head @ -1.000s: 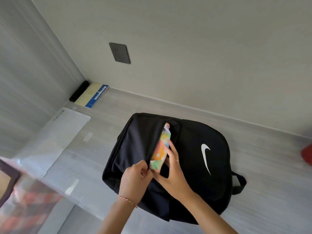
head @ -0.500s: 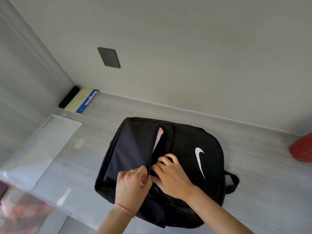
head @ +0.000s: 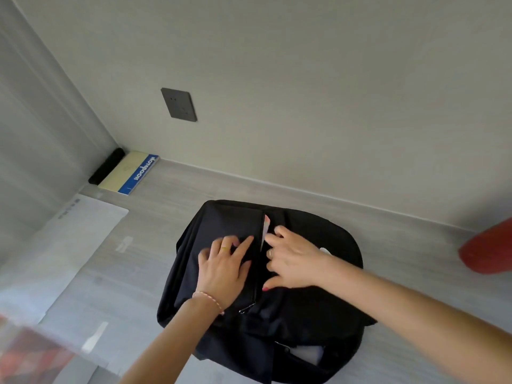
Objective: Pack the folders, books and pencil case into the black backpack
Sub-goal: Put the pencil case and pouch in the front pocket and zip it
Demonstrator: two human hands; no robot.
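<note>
Two hands are tucking a pencil case into a black backpack (head: pixel 304 314) on a desk (head: pixel 415 273).
Left hand (head: pixel 224 268) is pressing the pocket flap flat, fingers spread; right hand (head: pixel 293 261), fingers loosely curled, is nudging the pencil case (head: pixel 266 227) — only its tip is showing — best eased deeper before zipping.

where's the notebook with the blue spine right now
In the head view the notebook lies flat at the far left of the desk, against the back wall beside a black bar, well clear of the black backpack.
</note>
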